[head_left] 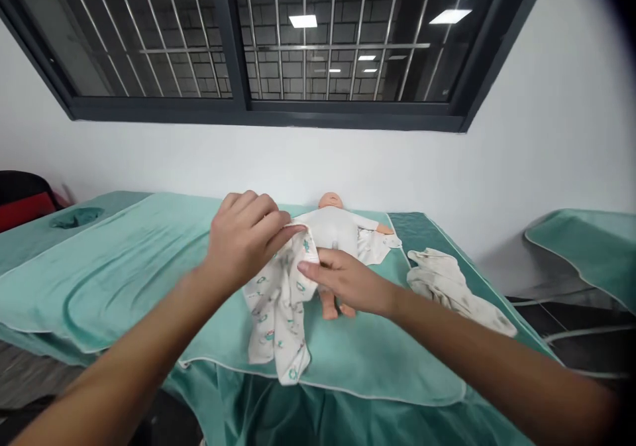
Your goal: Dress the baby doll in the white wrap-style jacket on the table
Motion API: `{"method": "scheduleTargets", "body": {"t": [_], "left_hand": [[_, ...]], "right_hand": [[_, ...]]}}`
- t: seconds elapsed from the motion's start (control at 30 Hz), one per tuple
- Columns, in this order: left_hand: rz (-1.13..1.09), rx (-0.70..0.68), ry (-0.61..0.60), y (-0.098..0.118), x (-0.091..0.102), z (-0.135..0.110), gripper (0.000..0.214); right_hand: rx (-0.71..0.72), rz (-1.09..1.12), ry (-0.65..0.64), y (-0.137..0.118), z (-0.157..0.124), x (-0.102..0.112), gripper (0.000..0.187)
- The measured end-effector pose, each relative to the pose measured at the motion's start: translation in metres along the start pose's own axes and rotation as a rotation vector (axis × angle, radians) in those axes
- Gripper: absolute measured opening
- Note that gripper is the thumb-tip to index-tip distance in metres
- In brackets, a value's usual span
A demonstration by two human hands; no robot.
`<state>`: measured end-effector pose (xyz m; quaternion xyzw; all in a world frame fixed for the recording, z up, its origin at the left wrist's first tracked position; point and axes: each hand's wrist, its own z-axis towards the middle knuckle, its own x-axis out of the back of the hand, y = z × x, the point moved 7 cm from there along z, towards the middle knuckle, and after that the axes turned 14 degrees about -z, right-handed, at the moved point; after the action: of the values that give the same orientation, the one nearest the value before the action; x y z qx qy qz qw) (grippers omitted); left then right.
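Both my hands hold up a pair of white printed baby pants (278, 327) by the waistband, the legs hanging down toward the bed's front edge. My left hand (248, 230) pinches the top edge with thumb and fingers. Lower and to the right, my right hand (348, 277) grips the other side of the waistband, thumb in front. Behind the pants a baby doll (330, 224) lies on its back in a white top, its head toward the wall and its bare feet toward me. The pants and my right hand hide part of its lower body.
White printed cloth (375, 246) lies under the doll's arm at the right. A crumpled white garment (454, 290) rests near the bed's right edge. A green sheet (139, 260) covers the bed, which has a face hole (77, 217) at far left. A barred window (298, 42) is above.
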<state>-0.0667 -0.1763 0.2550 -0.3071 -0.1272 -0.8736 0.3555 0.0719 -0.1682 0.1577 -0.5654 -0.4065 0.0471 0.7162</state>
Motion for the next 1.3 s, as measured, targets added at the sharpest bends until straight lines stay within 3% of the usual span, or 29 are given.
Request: {"method": "scheduleTargets", "body": {"t": [0.1, 0.17, 0.23, 0.33, 0.4, 0.47, 0.53, 0.6, 0.67, 0.73, 0.87, 1.0, 1.17, 1.3], "left_hand": [[-0.025, 0.229, 0.158, -0.034, -0.034, -0.034, 0.015], [-0.135, 0.389, 0.153, -0.047, -0.068, -0.062, 0.023], [-0.372, 0.515, 0.067, -0.048, -0.109, -0.09, 0.026], [-0.866, 0.89, -0.103, -0.046, -0.18, -0.128, 0.031], [-1.084, 1.187, -0.088, -0.046, -0.217, -0.146, 0.043], [-1.247, 1.411, -0.041, -0.047, -0.245, -0.15, 0.056], [-1.395, 1.521, 0.01, -0.05, -0.265, -0.141, 0.062], [-1.509, 1.551, 0.053, -0.055, -0.279, -0.128, 0.062], [-1.585, 1.57, 0.084, -0.061, -0.29, -0.118, 0.062], [-1.668, 1.607, 0.1, -0.064, -0.3, -0.111, 0.064], [-1.802, 1.665, 0.113, -0.073, -0.301, -0.101, 0.071], [-1.766, 1.675, 0.107, -0.106, -0.267, -0.097, 0.07], [-1.621, 1.621, 0.072, -0.188, -0.206, -0.117, 0.057], [-1.383, 1.691, 0.15, -0.265, -0.168, -0.155, 0.05]], "right_hand": [[0.123, 0.011, 0.245, 0.03, 0.047, -0.005, 0.035], [0.133, -0.092, 0.308, 0.06, 0.073, -0.007, 0.034], [0.099, -0.254, 0.396, 0.093, 0.093, 0.004, 0.045], [0.141, -0.472, 0.541, 0.131, 0.115, 0.046, 0.049], [0.121, -0.577, 0.65, 0.155, 0.13, 0.087, 0.052], [-0.002, -0.634, 0.728, 0.184, 0.148, 0.13, 0.065], [-0.248, -0.632, 0.705, 0.223, 0.166, 0.167, 0.08], [-0.476, -0.521, 0.562, 0.264, 0.183, 0.187, 0.092], [-0.573, -0.467, 0.472, 0.288, 0.195, 0.2, 0.099], [-0.577, -0.445, 0.402, 0.299, 0.206, 0.205, 0.099], [-0.542, -0.362, 0.255, 0.297, 0.224, 0.202, 0.086], [-0.495, -0.283, 0.193, 0.268, 0.249, 0.19, 0.085], [-0.362, -0.147, 0.151, 0.22, 0.313, 0.145, 0.085], [-0.096, -0.086, 0.135, 0.182, 0.381, 0.096, 0.07]]}}
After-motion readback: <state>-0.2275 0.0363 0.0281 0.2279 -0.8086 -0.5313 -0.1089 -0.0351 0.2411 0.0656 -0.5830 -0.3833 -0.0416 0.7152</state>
